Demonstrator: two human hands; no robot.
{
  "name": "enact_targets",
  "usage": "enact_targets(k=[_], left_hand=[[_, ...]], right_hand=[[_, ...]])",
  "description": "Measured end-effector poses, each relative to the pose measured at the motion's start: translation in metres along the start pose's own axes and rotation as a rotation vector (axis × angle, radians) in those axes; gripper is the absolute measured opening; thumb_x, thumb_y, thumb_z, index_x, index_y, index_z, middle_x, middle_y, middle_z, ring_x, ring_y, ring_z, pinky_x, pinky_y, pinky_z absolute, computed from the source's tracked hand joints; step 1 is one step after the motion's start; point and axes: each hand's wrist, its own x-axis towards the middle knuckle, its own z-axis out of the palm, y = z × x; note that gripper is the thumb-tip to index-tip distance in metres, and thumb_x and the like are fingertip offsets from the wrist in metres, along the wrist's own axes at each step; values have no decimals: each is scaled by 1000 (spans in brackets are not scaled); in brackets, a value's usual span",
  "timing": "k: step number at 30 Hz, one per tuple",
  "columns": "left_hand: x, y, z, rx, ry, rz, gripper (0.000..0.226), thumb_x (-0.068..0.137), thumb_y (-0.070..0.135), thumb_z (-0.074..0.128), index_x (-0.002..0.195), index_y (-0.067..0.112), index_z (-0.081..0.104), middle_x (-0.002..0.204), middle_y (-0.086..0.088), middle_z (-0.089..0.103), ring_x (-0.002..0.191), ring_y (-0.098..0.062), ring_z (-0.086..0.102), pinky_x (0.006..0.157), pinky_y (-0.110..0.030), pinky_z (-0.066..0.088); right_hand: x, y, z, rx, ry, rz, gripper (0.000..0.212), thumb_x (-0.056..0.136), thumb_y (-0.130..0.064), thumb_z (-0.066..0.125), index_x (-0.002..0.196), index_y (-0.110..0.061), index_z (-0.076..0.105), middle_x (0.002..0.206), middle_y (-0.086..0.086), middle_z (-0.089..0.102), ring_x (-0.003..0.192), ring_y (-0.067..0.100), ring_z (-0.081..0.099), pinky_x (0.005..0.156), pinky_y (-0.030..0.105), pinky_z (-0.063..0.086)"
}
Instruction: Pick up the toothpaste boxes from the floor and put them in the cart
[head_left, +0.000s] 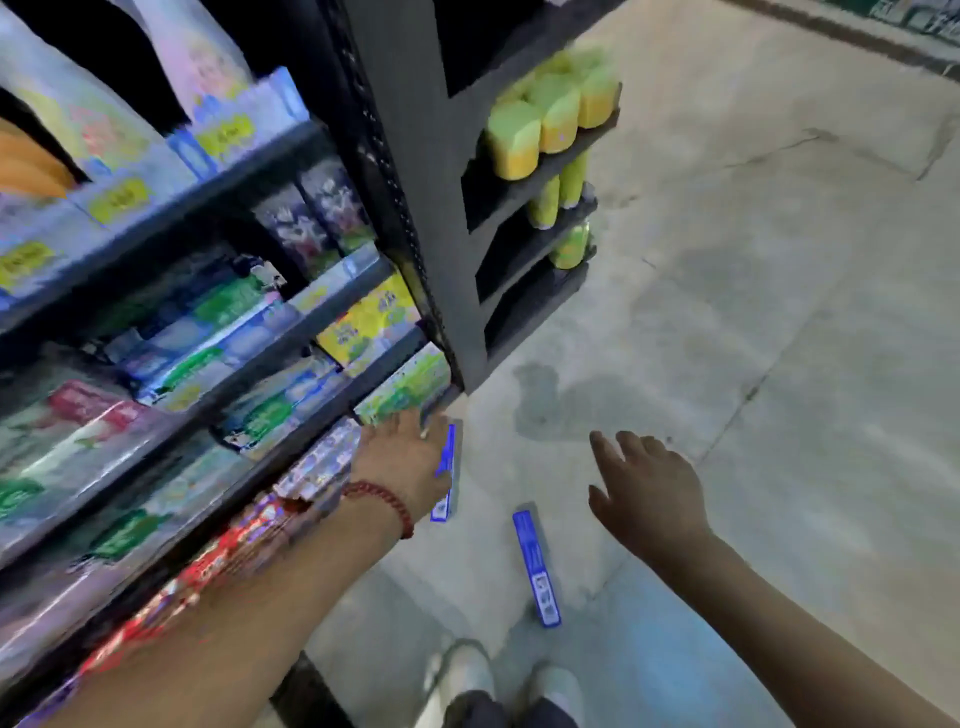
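Two blue toothpaste boxes lie on the concrete floor. One toothpaste box (448, 470) lies by the foot of the shelf, partly covered by my left hand (408, 457), which reaches down over it with fingers extended; whether it touches the box I cannot tell. The other toothpaste box (536, 566) lies flat nearer my feet, between my arms. My right hand (644, 491) hovers above the floor to its right, fingers spread and holding nothing. No cart is in view.
A dark shelf unit (415, 218) full of boxed goods fills the left side. Yellow-green bottles (550, 114) stand on its end shelves. Cracked concrete floor (779, 312) stretches to the right. My shoes (498, 686) show at the bottom edge.
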Motion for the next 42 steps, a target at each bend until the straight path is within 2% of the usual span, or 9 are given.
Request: enact_targets(k=[4, 8, 15, 18, 21, 24, 28, 36, 42], left_hand=[[66, 12, 136, 3, -95, 16, 69, 87, 46, 51, 146, 22, 25, 143, -14, 33, 128, -32, 38, 103, -39, 33], [117, 22, 268, -13, -138, -2, 70, 85, 46, 54, 145, 23, 26, 140, -13, 34, 121, -31, 43, 98, -38, 36], [198, 17, 427, -118, -176, -164, 90, 82, 47, 60, 150, 29, 4, 145, -20, 20, 117, -35, 41, 95, -41, 40], [227, 14, 454, -210, -148, -250, 99, 83, 41, 63, 150, 27, -8, 132, -21, 29, 100, -35, 46, 83, -39, 43], [245, 15, 471, -271, -62, -292, 97, 86, 26, 62, 149, 24, -12, 124, -23, 33, 65, -26, 41, 69, -38, 42], [248, 13, 480, -292, 19, -308, 85, 90, 13, 53, 150, 25, -7, 120, -23, 35, 51, -18, 26, 61, -33, 34], [229, 8, 459, -379, -20, -245, 83, 92, 13, 50, 150, 28, -6, 114, -19, 37, 51, -21, 31, 62, -32, 38], [153, 12, 341, -646, -31, -210, 92, 86, 18, 57, 148, 37, -8, 106, -4, 29, 69, -35, 53, 68, -30, 40], [92, -3, 210, -859, 46, -155, 97, 82, 22, 63, 144, 47, -8, 113, -5, 41, 95, -31, 56, 74, -28, 43]], right_hand=[[41, -9, 147, 16, -64, -48, 65, 90, -38, 47, 148, -25, 20, 133, 4, 48, 118, 26, 48, 84, 31, 40], [67, -20, 283, 38, -212, -23, 68, 91, -39, 46, 149, -28, 13, 132, 4, 46, 117, 25, 47, 82, 31, 40], [112, -38, 444, 126, -318, 34, 76, 91, -52, 44, 150, -32, 1, 122, 5, 44, 110, 25, 47, 68, 30, 35], [120, -53, 481, 154, -376, 57, 89, 89, -56, 46, 148, -33, -17, 106, 3, 38, 92, 23, 47, 57, 28, 32], [118, -66, 502, 166, -386, 106, 94, 92, -28, 46, 132, -26, -39, 96, 3, 26, 58, 18, 33, 44, 27, 20], [118, -69, 503, 194, -382, 146, 91, 89, -11, 40, 120, -27, -45, 95, 4, 25, 49, 17, 27, 42, 27, 18], [118, -65, 476, 242, -369, 120, 93, 89, -11, 41, 126, -32, -42, 93, 2, 28, 49, 17, 30, 41, 27, 20], [114, -49, 339, 411, -276, 83, 90, 92, -30, 52, 147, -30, -19, 103, 7, 46, 77, 30, 59, 64, 37, 52], [83, -47, 191, 527, -171, 46, 90, 91, -33, 54, 147, -35, -17, 110, 9, 53, 77, 24, 57, 60, 31, 44]])
